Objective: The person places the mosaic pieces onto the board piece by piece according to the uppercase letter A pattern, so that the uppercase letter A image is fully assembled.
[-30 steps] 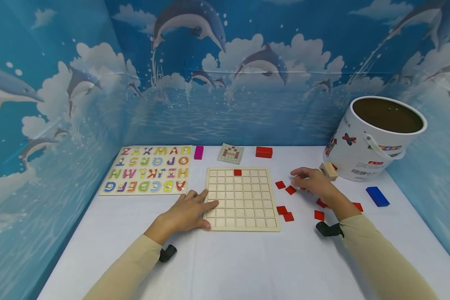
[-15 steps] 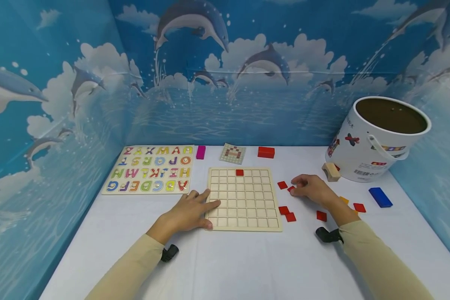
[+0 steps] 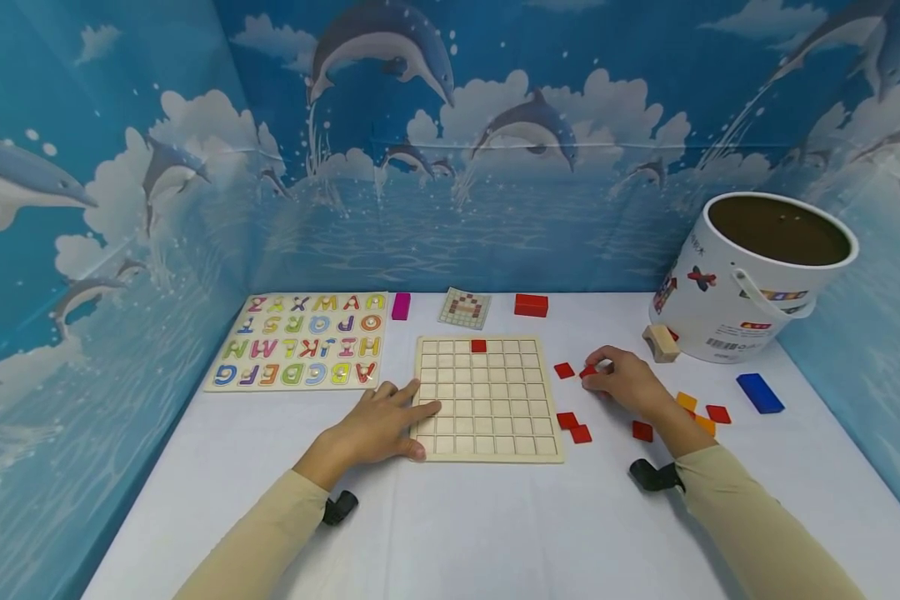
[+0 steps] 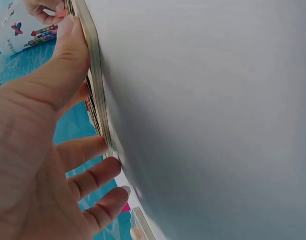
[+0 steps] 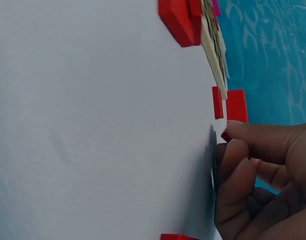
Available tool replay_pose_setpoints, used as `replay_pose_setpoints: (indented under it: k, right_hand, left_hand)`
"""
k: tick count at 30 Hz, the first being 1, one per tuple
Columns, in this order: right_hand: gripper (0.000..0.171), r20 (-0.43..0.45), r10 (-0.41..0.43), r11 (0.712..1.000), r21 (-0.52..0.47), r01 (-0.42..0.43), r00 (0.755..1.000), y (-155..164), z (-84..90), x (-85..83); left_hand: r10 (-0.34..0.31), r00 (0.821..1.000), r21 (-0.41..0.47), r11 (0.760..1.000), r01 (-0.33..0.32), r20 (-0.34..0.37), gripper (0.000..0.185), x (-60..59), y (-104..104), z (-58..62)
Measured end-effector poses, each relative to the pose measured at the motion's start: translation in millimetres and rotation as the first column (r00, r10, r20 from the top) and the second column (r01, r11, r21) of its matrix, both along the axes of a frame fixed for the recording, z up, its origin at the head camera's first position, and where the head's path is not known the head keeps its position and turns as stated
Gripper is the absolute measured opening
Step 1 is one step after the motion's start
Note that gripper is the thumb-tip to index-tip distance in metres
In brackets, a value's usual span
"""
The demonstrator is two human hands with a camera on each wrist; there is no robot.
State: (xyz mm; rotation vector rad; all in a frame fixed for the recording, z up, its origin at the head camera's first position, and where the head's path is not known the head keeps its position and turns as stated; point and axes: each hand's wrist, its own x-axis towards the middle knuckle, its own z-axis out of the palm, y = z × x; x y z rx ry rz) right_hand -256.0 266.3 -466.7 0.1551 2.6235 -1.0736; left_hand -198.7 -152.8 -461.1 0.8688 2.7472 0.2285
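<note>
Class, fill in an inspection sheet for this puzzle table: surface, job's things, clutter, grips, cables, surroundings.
Surface: white table, bare in front.
Job's things: wooden grid board with one red tile in its top row; loose red tiles to its right.
Clutter: alphabet puzzle, pattern card, red block, magenta block, blue block, wooden block, orange tiles, white bucket.
Grips: left hand rests on the board's edge; right hand pinches a red tile.
Cables: nothing seen.
Surroundings: dolphin-print backdrop.

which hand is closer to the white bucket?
Right. The right hand is pinching a red tile on the table just left of and below the white bucket; the left hand rests on the grid board's far left edge.
</note>
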Motion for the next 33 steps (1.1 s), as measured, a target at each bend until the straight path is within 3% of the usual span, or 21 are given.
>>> replay_pose_setpoints:
  k: [7, 16, 19, 24, 27, 33]
  right_hand:
    - [0.052, 0.005, -0.059, 0.979, -0.194, 0.059, 0.998, 2, 4.0, -8.7]
    - [0.057, 0.012, -0.097, 0.890, -0.447, 0.092, 0.995, -34, 11.3, -31.8]
    - [0.055, 0.022, -0.066, 0.867, -0.493, 0.068, 0.998, -59, 12.1, -41.0]
    - [0.052, 0.007, 0.060, 0.840, -0.541, -0.047, 0.998, -107, 12.6, -49.7]
    - [0.045, -0.014, 0.145, 0.850, -0.509, -0.131, 0.989, -133, 11.6, -49.5]
    - [0.030, -0.068, 0.233, 0.942, -0.232, -0.243, 0.970, -168, 7.3, -49.6]
  left_hand:
    - [-0.010, 1.000, 0.000, 1.000, 0.010, -0.004, 0.079, -0.2, -2, -1.4]
    - [-0.018, 1.000, -0.001, 1.000, 0.018, -0.013, 0.080, -2.1, -3, -2.0]
    - [-0.017, 1.000, -0.007, 1.000, 0.017, -0.016, 0.081, -2.8, -2, -1.7]
    - [-0.011, 1.000, -0.004, 1.000, 0.011, -0.014, 0.080, -4.3, -2, -0.6]
    - [-0.005, 1.000, -0.011, 1.000, 0.005, -0.011, 0.079, -4.7, -2, -1.2]
    - [-0.009, 1.000, -0.033, 0.999, 0.008, -0.025, 0.079, -3.5, -3, -1.3]
